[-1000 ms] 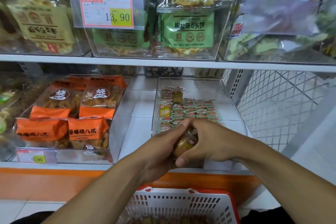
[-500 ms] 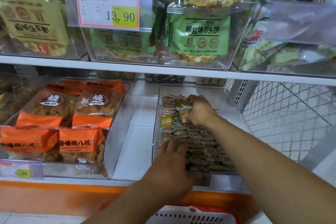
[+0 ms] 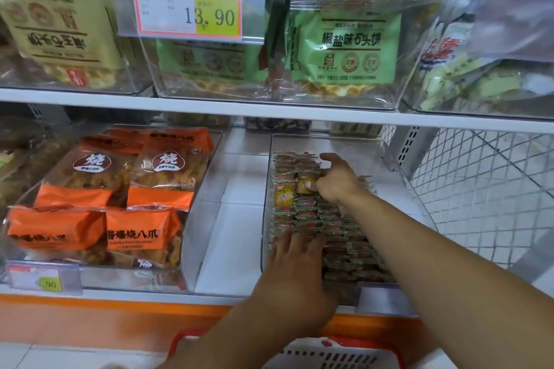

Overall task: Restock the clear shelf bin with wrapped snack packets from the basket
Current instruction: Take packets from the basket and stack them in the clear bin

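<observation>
Two hands worked inside the clear bin (image 3: 386, 156): the right hand (image 3: 335, 180) pinched a snack packet (image 3: 305, 184) at the far rows, the left hand (image 3: 295, 252) pressed flat on nearer packets. Releasing carelessly could topple those upright rows; the basket (image 3: 329, 353) sat below both wrists.

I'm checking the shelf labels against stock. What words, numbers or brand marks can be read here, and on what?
"13.90": orange-framed price tag on the upper clear bin; its small print is blurred.
"椒盐味石头饼": green cracker bag.
"烧": dark oval on the orange snack bag.
"烧八爪": front orange bag; first characters unclear.
".90": lower-left price tag; leading digit unreadable.
Small wrapped snack packets: print too small.
</observation>
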Demonstrator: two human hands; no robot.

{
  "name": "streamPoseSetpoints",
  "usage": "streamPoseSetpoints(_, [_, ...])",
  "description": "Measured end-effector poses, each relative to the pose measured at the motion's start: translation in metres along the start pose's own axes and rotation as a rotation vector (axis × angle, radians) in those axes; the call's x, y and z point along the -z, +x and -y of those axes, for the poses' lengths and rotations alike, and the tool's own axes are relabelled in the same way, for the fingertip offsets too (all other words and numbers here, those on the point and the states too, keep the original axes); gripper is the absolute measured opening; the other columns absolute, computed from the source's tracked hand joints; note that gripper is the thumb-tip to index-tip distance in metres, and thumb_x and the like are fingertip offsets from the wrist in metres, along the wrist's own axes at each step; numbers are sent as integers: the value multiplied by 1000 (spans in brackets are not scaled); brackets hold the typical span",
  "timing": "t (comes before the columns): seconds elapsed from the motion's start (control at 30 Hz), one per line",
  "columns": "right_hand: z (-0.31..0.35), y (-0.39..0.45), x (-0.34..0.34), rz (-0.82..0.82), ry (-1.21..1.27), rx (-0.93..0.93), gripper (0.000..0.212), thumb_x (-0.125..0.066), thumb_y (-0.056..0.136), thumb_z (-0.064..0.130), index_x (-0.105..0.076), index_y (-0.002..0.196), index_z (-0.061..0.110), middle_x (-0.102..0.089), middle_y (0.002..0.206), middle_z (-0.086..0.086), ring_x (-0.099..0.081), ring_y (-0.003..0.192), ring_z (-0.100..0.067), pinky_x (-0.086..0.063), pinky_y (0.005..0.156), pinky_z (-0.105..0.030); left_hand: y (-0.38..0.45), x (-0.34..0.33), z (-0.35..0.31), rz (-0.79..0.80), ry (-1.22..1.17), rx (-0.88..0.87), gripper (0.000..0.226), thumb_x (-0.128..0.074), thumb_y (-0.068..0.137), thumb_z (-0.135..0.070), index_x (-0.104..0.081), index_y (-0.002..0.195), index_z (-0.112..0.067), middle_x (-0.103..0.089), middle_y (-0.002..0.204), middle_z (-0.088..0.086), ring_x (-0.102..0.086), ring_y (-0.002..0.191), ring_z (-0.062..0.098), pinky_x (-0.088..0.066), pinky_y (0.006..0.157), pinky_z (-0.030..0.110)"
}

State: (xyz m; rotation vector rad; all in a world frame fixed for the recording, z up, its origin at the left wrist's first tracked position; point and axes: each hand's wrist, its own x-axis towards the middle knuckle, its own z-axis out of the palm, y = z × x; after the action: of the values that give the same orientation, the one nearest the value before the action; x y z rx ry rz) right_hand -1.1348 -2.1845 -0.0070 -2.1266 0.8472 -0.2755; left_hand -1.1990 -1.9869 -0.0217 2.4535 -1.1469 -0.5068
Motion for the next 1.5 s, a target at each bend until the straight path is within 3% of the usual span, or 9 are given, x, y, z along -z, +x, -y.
streamPoseSetpoints(0.2, [0,-7,-7,41,-180,179,66,-65,98,15,-32,153,29,-61,136,-14,-63,88,-27,-43,58,-24,-2,1,0,11,-4,-8,86,-63,89,-54,-17,159,-32,-17,165,-5,0,156,22,-6,127,47])
streamPoseSetpoints(0.4, [8,-2,5,27,-286,198,52,-67,96,15,-52,145,22,-52,149,-6,-52,132,-27,-43,104,-25,-2,3,2,-9,-18,-30,83,-64,88,-52,-23,157,-31,-25,161,-3,-10,153,25,-14,127,47])
streamPoseSetpoints(0.67, [9,-2,-5,-38,-234,156,54,-68,91,7,-53,139,26,-59,139,-7,-59,100,-22,-48,78,-23,-2,3,1,-15,-51,-14,84,-64,88,-52,-25,158,-28,-26,163,-2,-10,154,27,-15,127,48])
streamPoseSetpoints(0.8, [7,-6,-8,-17,-282,159,63,-65,91,6,-43,146,27,-60,134,-14,-64,106,-34,-58,86,-39,-2,2,1,-24,-50,-16,83,-64,89,-46,-22,159,-27,-24,165,-1,-7,155,27,-15,127,47])
streamPoseSetpoints(1.0, [6,-21,-2,-148,-231,236,60,-69,85,1,-54,138,23,-51,141,-14,-63,113,-31,-55,92,-32,-19,9,-2,-113,-167,-92,67,-68,88,-34,-43,150,-24,-40,155,-1,-25,148,24,-26,124,42])
streamPoseSetpoints(1.13, [16,-66,2,-368,13,528,27,-54,87,-4,-69,103,12,-67,111,-12,-63,95,-24,-54,83,-38,-47,23,-2,-259,12,-133,38,-69,82,-16,-66,120,-18,-63,125,5,-50,121,26,-47,98,35])
streamPoseSetpoints(1.23, [13,-127,-7,-464,123,911,16,-54,76,-11,-62,73,3,-62,76,-11,-55,73,-25,-44,64,-34,-67,26,12,-360,167,-149,14,-71,77,-13,-61,80,-23,-66,90,3,-59,91,28,-42,66,35])
streamPoseSetpoints(1.37, [-52,-207,-45,-3,37,1122,19,-56,73,-16,-61,69,2,-59,72,-11,-52,71,-26,-39,77,-24,-91,-15,61,155,217,159,27,-79,80,-38,-55,78,-26,-67,92,0,-64,86,25,-43,64,32])
streamPoseSetpoints(1.5, [-150,-234,-106,632,-450,605,17,-60,86,9,-66,99,19,-65,112,-3,-60,110,-26,-49,92,-37,-107,-96,127,491,-13,337,29,-71,87,-26,-65,112,-13,-72,107,7,-69,100,23,-54,84,28])
